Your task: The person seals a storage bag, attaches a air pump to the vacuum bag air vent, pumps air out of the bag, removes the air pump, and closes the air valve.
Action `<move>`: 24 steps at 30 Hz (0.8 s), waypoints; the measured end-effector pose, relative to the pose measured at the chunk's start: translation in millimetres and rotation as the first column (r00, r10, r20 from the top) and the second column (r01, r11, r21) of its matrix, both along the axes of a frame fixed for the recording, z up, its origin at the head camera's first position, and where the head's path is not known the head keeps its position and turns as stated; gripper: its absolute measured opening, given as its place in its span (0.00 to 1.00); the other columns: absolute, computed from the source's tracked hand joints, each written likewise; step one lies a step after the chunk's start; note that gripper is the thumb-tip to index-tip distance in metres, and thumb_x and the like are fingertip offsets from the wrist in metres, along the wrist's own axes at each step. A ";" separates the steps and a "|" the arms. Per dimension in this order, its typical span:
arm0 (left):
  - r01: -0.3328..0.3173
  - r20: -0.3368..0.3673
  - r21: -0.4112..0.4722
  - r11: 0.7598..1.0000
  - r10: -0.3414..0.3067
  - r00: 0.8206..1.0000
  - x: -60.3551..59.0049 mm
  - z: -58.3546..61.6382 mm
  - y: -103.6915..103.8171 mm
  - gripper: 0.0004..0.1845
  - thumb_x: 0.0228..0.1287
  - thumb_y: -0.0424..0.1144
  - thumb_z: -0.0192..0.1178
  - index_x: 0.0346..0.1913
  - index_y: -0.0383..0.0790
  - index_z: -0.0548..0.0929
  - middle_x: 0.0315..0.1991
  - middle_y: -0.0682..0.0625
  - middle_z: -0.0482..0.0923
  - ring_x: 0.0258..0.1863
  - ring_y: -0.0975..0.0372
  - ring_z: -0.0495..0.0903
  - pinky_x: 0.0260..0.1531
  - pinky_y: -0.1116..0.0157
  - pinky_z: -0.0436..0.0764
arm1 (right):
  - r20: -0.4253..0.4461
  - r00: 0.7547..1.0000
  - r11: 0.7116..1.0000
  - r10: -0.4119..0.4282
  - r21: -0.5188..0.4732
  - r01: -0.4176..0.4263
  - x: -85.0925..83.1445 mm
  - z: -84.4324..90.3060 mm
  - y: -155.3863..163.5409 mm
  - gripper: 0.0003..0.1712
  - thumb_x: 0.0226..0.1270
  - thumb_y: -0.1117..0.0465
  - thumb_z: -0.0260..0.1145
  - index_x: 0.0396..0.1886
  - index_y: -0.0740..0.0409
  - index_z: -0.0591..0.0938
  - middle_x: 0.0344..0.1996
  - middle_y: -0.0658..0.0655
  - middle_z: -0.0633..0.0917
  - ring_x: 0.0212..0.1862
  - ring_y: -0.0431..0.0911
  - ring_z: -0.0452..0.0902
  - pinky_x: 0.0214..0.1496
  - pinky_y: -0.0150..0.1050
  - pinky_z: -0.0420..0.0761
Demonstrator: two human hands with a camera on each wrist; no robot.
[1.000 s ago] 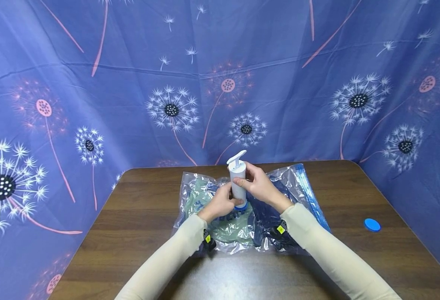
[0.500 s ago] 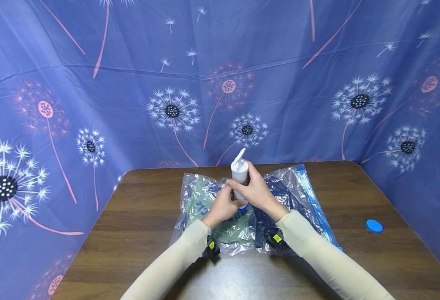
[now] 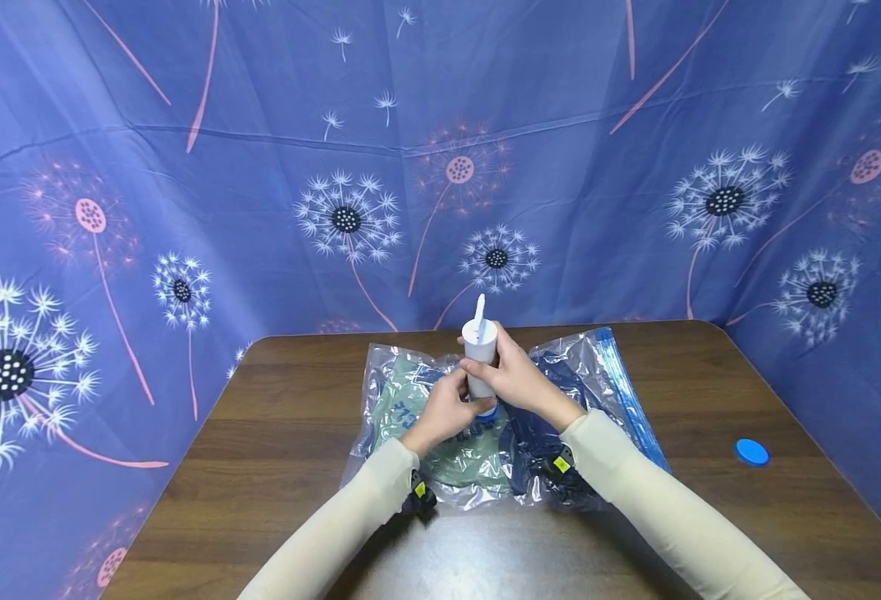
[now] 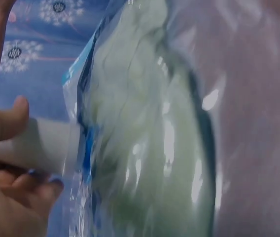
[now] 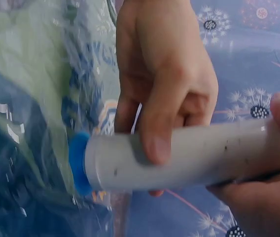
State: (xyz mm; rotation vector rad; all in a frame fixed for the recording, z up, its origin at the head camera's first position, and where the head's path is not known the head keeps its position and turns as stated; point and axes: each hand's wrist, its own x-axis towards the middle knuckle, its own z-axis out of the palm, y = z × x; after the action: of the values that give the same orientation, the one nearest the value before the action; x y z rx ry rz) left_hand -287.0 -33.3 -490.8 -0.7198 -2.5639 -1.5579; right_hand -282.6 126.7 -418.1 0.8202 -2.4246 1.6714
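Observation:
A white hand pump [image 3: 479, 360] stands upright on a clear vacuum bag [image 3: 588, 375] that lies flat on the brown table [image 3: 275, 467]. Its blue base [image 5: 78, 163] meets the bag's plastic. My left hand [image 3: 449, 403] grips the lower part of the pump's barrel [image 5: 189, 158], fingers curled round it [image 5: 152, 140]. My right hand [image 3: 510, 375] grips the barrel higher up. The pump's T-handle [image 3: 479, 312] sticks up above both hands, untouched. Inside the bag lie a pale green garment [image 4: 145, 128] and a dark blue one [image 3: 538, 442].
A small blue round cap [image 3: 752, 452] lies alone near the table's right edge. A blue cloth with a dandelion print [image 3: 185, 167] hangs behind and on both sides of the table. The bag's blue zip strip [image 3: 628, 392] runs along its right side.
The pump has turned about its upright axis; its handle, seen broadside before, now shows edge-on. Both hands have kept their grip and shifted only a little.

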 end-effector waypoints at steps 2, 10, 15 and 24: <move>0.062 0.038 0.016 0.998 -0.063 0.997 -3.4 0.4 -4.7 0.28 0.62 0.32 0.72 0.65 0.33 0.78 0.57 0.39 0.85 0.56 0.50 0.86 0.56 0.58 0.85 | 0.012 0.999 0.999 0.046 0.012 -0.046 -3.8 0.9 2.6 0.30 0.74 0.63 0.66 0.70 0.63 0.65 0.63 0.65 0.80 0.63 0.59 0.79 0.66 0.58 0.77; 0.146 0.146 0.022 0.989 -0.148 0.978 -7.6 4.4 -6.1 0.35 0.62 0.22 0.66 0.72 0.34 0.69 0.64 0.35 0.78 0.63 0.45 0.81 0.61 0.54 0.82 | 0.031 0.973 0.974 0.229 -0.011 -0.228 -15.7 0.7 13.2 0.29 0.76 0.64 0.64 0.70 0.64 0.66 0.67 0.67 0.77 0.69 0.62 0.72 0.70 0.61 0.72; 0.102 0.088 0.004 0.995 -0.102 0.991 -4.4 3.4 -4.0 0.32 0.60 0.22 0.68 0.67 0.32 0.73 0.60 0.35 0.81 0.59 0.46 0.83 0.59 0.55 0.83 | 0.026 0.981 0.981 0.193 -0.015 -0.193 -12.4 -1.7 11.6 0.32 0.75 0.66 0.64 0.74 0.66 0.64 0.67 0.69 0.77 0.68 0.64 0.74 0.69 0.62 0.73; -0.023 -0.029 0.018 1.000 0.023 0.999 2.0 -1.1 2.3 0.29 0.55 0.27 0.76 0.60 0.35 0.79 0.56 0.37 0.85 0.54 0.49 0.87 0.50 0.67 0.86 | -0.025 0.998 0.997 -0.064 -0.042 0.063 9.0 -3.9 4.0 0.40 0.69 0.62 0.72 0.76 0.62 0.65 0.57 0.69 0.81 0.55 0.59 0.82 0.58 0.56 0.83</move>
State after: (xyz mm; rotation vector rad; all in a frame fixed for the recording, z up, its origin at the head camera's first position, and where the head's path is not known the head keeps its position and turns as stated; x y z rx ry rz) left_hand -285.0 -31.0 -491.9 -0.7034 -2.5251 -1.5496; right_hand -273.6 130.7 -422.0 0.7471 -2.3645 1.6710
